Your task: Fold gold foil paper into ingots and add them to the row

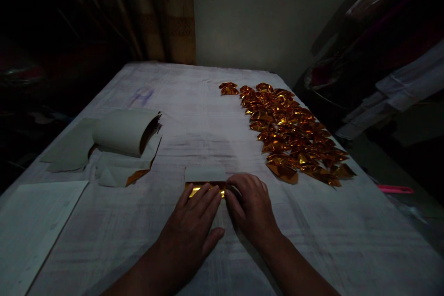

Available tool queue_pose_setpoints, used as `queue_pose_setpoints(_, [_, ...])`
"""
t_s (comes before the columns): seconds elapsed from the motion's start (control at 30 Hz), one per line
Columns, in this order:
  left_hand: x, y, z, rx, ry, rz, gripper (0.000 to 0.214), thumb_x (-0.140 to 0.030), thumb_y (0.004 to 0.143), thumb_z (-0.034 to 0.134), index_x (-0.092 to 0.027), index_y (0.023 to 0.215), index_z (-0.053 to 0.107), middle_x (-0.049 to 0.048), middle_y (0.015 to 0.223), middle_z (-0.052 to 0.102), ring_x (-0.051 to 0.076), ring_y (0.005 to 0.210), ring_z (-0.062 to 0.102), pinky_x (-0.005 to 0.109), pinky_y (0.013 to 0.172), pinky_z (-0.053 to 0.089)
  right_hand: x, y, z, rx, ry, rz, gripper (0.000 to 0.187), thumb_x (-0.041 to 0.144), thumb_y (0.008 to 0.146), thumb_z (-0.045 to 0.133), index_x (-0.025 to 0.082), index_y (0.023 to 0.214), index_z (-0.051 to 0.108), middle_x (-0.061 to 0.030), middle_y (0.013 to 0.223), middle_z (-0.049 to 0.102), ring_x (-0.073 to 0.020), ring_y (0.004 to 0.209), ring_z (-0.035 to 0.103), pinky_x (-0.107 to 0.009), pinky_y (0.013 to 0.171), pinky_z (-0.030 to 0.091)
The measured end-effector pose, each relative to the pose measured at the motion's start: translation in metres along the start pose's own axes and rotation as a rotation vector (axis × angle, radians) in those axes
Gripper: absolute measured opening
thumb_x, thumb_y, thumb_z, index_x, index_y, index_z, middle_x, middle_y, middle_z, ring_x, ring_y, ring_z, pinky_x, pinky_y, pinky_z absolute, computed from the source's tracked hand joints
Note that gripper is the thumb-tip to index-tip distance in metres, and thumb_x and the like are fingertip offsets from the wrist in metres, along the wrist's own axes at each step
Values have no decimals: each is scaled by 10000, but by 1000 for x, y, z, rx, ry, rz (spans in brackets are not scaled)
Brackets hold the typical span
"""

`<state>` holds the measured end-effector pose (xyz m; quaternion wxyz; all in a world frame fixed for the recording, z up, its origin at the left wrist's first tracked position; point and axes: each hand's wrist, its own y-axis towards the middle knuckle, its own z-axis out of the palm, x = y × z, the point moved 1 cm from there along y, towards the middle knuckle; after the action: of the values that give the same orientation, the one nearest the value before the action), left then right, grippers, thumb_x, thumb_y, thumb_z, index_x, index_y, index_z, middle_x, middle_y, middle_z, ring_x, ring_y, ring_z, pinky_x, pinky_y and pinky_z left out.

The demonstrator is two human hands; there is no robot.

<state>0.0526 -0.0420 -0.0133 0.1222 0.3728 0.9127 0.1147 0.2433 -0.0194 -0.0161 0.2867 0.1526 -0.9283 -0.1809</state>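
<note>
A small sheet of gold foil paper (205, 175) lies on the table in front of me, partly folded, its pale back showing at the far side and a gold strip at the near side. My left hand (194, 226) rests flat across the gold strip, fingers stretched out and pressing on it. At the sheet's right end, my right hand (251, 208) has thumb and fingers closed on the edge. The fingertips hide part of the fold. To the right spreads a pile of folded gold foil pieces (287, 125), with one piece (228, 89) a little apart at its far left.
On the left lie a curled stack of pale-backed foil sheets (120, 132) and a white paper (38, 222) near the table's left edge. A pale cloth (194, 106) covers the table. Beyond stand a curtain (166, 14) and a wall (263, 14). A pink handle (395, 189) shows past the right edge.
</note>
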Motion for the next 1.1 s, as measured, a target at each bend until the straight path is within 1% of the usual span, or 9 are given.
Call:
queue_pose_setpoints(0.2, [0, 1, -1, -22, 12, 10, 487, -342, 1006, 492, -126, 1443, 471, 115, 1475, 554, 269, 1390, 468, 499, 1171, 364, 7, -2, 2, 3, -74, -93, 241, 201, 960, 529, 246, 1135, 689, -72, 1222, 682, -250, 1150, 564, -427, 972, 403])
queue_pose_setpoints(0.33, [3, 1, -2, -19, 2, 24, 505, -339, 990, 518, -120, 1443, 473, 123, 1463, 566, 279, 1367, 497, 502, 1141, 409, 8, -2, 1, 46, -135, -70, 267, 218, 948, 554, 255, 1163, 708, -81, 1283, 674, -278, 1196, 549, -460, 996, 405])
queue_pose_setpoints(0.47, [15, -1, -8, -12, -33, -18, 456, -321, 1006, 484, -158, 1432, 500, 108, 1441, 591, 263, 1336, 536, 479, 1099, 468, 9, -1, 0, 83, -164, -46, 277, 222, 929, 587, 269, 1168, 719, -89, 1301, 669, -291, 1204, 551, -470, 984, 417])
queue_pose_setpoints(0.53, [23, -3, -13, 20, -49, -38, 440, -338, 1006, 489, -182, 1416, 527, 94, 1427, 605, 261, 1317, 557, 470, 1089, 479, 9, -1, 1, 86, -172, -41, 273, 229, 926, 600, 275, 1164, 724, -89, 1309, 665, -294, 1209, 550, -473, 987, 417])
queue_pose_setpoints(0.7, [42, -19, -21, 70, -16, -41, 437, -377, 1019, 482, -241, 1433, 521, 62, 1451, 588, 247, 1337, 544, 499, 1140, 408, 9, 0, 2, 92, -171, -21, 249, 253, 940, 598, 279, 1145, 736, -82, 1302, 670, -296, 1213, 552, -477, 987, 420])
queue_pose_setpoints(0.87, [50, -36, -19, 50, 50, -38, 447, -418, 1029, 453, -246, 1436, 522, 63, 1460, 580, 254, 1378, 500, 503, 1155, 372, 10, 2, 0, 105, -188, -28, 253, 262, 956, 573, 256, 1154, 730, -95, 1308, 669, -300, 1235, 553, -486, 1005, 418])
queue_pose_setpoints(0.97, [49, -38, -14, 24, 73, -47, 424, -395, 1033, 434, -230, 1404, 558, 72, 1443, 595, 263, 1355, 521, 505, 1147, 374, 18, 1, 2, 144, -202, -95, 355, 286, 979, 535, 190, 1302, 649, -122, 1424, 592, -312, 1367, 461, -533, 1121, 328])
queue_pose_setpoints(1.03, [48, -36, -12, 20, 77, -43, 418, -373, 1025, 443, -215, 1390, 570, 80, 1434, 602, 270, 1339, 536, 513, 1143, 374, 27, 0, 7, 227, -190, -176, 460, 346, 994, 516, 171, 1418, 547, -121, 1515, 501, -307, 1440, 380, -561, 1195, 222])
queue_pose_setpoints(1.1, [47, -35, -11, 22, 79, -47, 424, -358, 1017, 451, -203, 1395, 563, 87, 1433, 602, 275, 1333, 541, 522, 1142, 369, 38, -3, 12, 336, -153, -234, 537, 432, 1014, 474, 181, 1489, 459, -101, 1561, 436, -287, 1470, 343, -567, 1231, 151])
